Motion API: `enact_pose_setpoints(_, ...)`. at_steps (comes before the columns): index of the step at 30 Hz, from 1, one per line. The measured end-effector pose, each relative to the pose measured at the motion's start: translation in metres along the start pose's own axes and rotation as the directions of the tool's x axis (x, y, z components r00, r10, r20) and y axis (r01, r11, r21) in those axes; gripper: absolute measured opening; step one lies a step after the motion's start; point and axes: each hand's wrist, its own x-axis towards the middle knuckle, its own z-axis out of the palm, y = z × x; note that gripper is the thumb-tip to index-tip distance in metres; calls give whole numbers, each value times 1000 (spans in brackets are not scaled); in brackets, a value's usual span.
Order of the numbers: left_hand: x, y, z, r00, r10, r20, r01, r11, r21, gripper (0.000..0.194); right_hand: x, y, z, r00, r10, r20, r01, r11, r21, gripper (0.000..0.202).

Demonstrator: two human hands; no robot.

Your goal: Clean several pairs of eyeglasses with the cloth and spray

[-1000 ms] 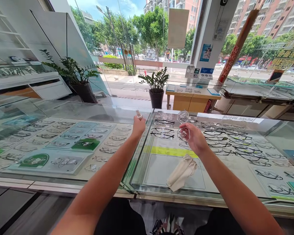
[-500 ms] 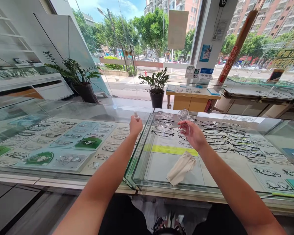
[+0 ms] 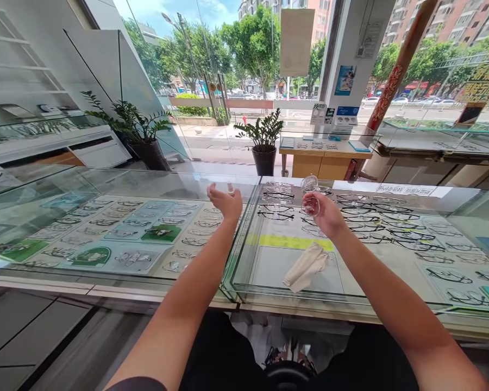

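My left hand (image 3: 226, 204) is over the far part of the glass counter, its fingers stretched out and apart. Between thumb and fingers shows the pale top of a small spray bottle (image 3: 230, 188); the hand hides its lower part. My right hand (image 3: 326, 214) pinches a pair of round, clear-lensed glasses (image 3: 311, 204) by the near rim, raised above the counter and turned so one lens is farther off. Below them, a crumpled cream cloth (image 3: 307, 267) lies on the glass top.
Under the glass counter top (image 3: 252, 271), rows of spectacle frames (image 3: 364, 220) are laid out on both sides of a joint. Potted plants (image 3: 264, 157) stand beyond, before tall windows. A wooden display table (image 3: 324, 163) is at the back right.
The fingers of my left hand have opened from around the spray bottle. My right hand still holds the glasses in much the same place. The view has shifted slightly.
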Motion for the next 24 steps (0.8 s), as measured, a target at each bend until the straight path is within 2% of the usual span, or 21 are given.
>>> enact_pose_setpoints(1, -3, 8, -4, 994, 61, -88, -61, 998, 7, 67, 0, -1, 0, 1000, -2, -3, 2, 1000, 4, 27)
enact_pose_setpoints(2, -7, 17, -8, 968, 177, -178, -179, 984, 7, 63, 1, -1, -1, 1000, -4, -6, 4, 1000, 9, 27)
enact_pose_setpoints(3, -12, 25, -11, 929, 296, -223, -305, 952, -2, 58, 1, -2, -1, 1000, -6, -10, 6, 1000, 13, 27)
enact_pose_setpoints(4, -20, 34, -13, 894, 388, -222, -404, 914, -30, 51, 2, -3, -1, 1000, -9, -14, 9, 1000, 18, 27)
enact_pose_setpoints(5, -30, 43, -15, 870, 463, -166, -480, 874, -74, 41, 2, -4, -1, 1000, -12, -17, 12, 1000, 22, 27)
enact_pose_setpoints(6, -42, 51, -15, 836, 548, -19, -545, 827, -138, 26, 2, -6, -1, 1000, -16, -22, 16, 1000, 25, 28)
enact_pose_setpoints(7, -56, 59, -16, 732, 644, 223, -603, 764, -229, 15, 2, -7, -2, 999, -20, -26, 21, 999, 28, 28)
enact_pose_setpoints(8, -72, 66, -16, 637, 687, 349, -625, 725, -289, 7, 2, -9, -2, 999, -25, -30, 26, 999, 29, 28)
enact_pose_setpoints(10, -106, 79, -16, 469, 720, 511, -635, 677, -372, 5, 1, -14, -2, 999, -38, -38, 39, 999, 29, 28)
enact_pose_setpoints(12, -136, 89, -16, 219, 635, 741, -630, 672, -390, 11, -1, -19, -2, 998, -54, -41, 55, 998, 26, 27)
enact_pose_setpoints(13, -147, 93, -17, 130, 576, 807, -656, 660, -366, 12, -2, -21, -1, 997, -62, -42, 63, 998, 23, 26)
enact_pose_setpoints(15, -162, 98, -20, 20, 459, 888, -717, 626, -307, 26, -4, -25, 1, 996, -75, -40, 75, 997, 19, 25)
enact_pose_setpoints(17, -165, 99, -22, -37, 385, 922, -742, 607, -284, 33, -6, -28, 3, 996, -77, -38, 78, 997, 21, 24)
enact_pose_setpoints(19, -162, 98, -24, -57, 353, 934, -728, 626, -281, 28, -8, -29, 5, 997, -74, -35, 75, 997, 24, 24)
enact_pose_setpoints(22, -156, 96, -24, -48, 364, 930, -703, 649, -290, 15, -10, -30, 7, 997, -75, -32, 75, 997, 11, 23)
enact_pose_setpoints(24, -158, 96, -23, -20, 384, 923, -715, 640, -282, 19, -11, -31, 8, 997, -78, -28, 78, 997, 1, 22)
